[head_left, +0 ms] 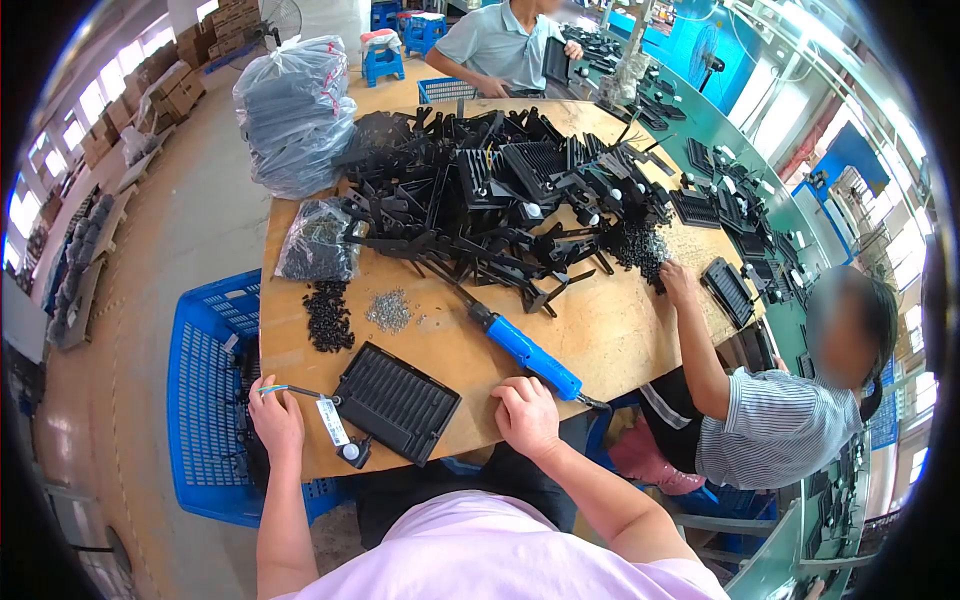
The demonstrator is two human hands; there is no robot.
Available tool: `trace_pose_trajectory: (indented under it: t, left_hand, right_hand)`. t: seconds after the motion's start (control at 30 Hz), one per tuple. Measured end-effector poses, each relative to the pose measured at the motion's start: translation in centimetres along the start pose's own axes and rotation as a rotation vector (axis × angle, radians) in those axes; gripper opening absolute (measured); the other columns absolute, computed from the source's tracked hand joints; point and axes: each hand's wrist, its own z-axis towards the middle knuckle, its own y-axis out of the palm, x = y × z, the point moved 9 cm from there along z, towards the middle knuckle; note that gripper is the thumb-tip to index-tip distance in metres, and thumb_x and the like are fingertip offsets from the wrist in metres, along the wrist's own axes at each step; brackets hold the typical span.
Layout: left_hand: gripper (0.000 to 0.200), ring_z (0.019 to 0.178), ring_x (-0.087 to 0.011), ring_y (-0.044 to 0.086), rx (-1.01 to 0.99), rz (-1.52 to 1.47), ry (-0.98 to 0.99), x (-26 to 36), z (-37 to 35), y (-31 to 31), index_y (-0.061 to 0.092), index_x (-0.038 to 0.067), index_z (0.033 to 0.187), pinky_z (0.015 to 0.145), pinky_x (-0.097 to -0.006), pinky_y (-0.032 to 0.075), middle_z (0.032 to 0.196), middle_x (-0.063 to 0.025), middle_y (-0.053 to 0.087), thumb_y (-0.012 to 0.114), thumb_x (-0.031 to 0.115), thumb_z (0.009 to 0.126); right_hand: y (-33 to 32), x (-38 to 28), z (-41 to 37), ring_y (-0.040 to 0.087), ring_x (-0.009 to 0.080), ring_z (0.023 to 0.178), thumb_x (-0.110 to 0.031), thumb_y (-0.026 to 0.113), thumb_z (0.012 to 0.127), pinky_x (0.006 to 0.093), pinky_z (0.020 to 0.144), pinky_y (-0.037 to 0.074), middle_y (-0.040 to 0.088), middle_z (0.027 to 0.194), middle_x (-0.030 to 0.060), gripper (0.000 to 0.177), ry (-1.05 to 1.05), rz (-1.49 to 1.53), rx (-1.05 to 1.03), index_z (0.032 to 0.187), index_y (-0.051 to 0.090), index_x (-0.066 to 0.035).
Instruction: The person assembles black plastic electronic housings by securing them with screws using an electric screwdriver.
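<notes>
A black finned floodlight housing point(398, 402) lies on the near part of the table, with a white label tag point(332, 422) and a small sensor with a white dome point(352, 452) at its left. My left hand point(277, 420) is at the table's left edge, its fingertips closed on the coloured wire ends of the black cable point(308, 391). To the right of the housing, my right hand point(527, 415) rests on the tabletop with fingers curled in; what they hold, if anything, is hidden. Just beyond it lies a blue electric screwdriver point(535, 358).
Black brackets and housings point(480, 190) are heaped mid-table. Black screws point(328, 316), silver screws point(390, 311) and a bag of small parts point(318, 240) lie left. A blue crate point(215, 400) stands beside the table. Co-workers are at the right point(780, 420) and far side point(500, 50).
</notes>
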Motion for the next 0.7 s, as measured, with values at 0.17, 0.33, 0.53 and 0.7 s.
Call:
trace_pose_trajectory:
  t: [0.17, 0.33, 0.53, 0.7]
  left_hand:
    - [0.039, 0.124, -0.0407, 0.053, 0.016, 0.005, 0.024, 0.32, -0.05, -0.23, 0.058, -0.001, 0.129, 0.106, -0.0490, 0.043, 0.134, -0.0230, 0.053, 0.064, 0.007, 0.091]
    - [0.040, 0.123, -0.0411, 0.053, 0.040, 0.014, 0.043, 0.47, -0.15, -0.31, 0.058, -0.001, 0.128, 0.105, -0.0490, 0.044, 0.133, -0.0234, 0.053, 0.064, 0.005, 0.090]
    - [0.039, 0.123, -0.0413, 0.053, 0.017, 0.032, 0.040, 0.75, 0.04, -0.23, 0.057, -0.003, 0.128, 0.105, -0.0482, 0.044, 0.133, -0.0238, 0.052, 0.062, 0.006, 0.091]
    - [0.041, 0.123, -0.0425, 0.052, 0.003, 0.006, 0.046, 0.73, 0.12, 0.13, 0.056, -0.003, 0.130, 0.105, -0.0481, 0.043, 0.134, -0.0242, 0.050, 0.061, 0.006, 0.090]
  right_hand:
    - [0.04, -0.01, -0.05, 0.061, 0.0292, 0.096, -0.007, 0.070, 0.075, 0.0418, 0.081, 0.051, 0.065, 0.104, 0.0067, 0.023, -0.001, -0.010, -0.006, 0.097, 0.069, -0.011]
    - [0.09, 0.03, -0.09, 0.061, 0.0290, 0.096, -0.007, 0.070, 0.076, 0.0420, 0.081, 0.051, 0.065, 0.104, 0.0067, 0.022, 0.000, -0.008, -0.005, 0.098, 0.069, -0.011]
    - [0.14, 0.11, -0.19, 0.062, 0.0290, 0.096, -0.007, 0.069, 0.076, 0.0416, 0.082, 0.051, 0.064, 0.104, 0.0065, 0.022, 0.001, 0.007, -0.015, 0.098, 0.069, -0.011]
    - [0.12, 0.24, -0.07, 0.062, 0.0291, 0.097, -0.006, 0.069, 0.077, 0.0411, 0.083, 0.051, 0.064, 0.104, 0.0068, 0.022, -0.007, 0.035, -0.039, 0.098, 0.069, -0.011]
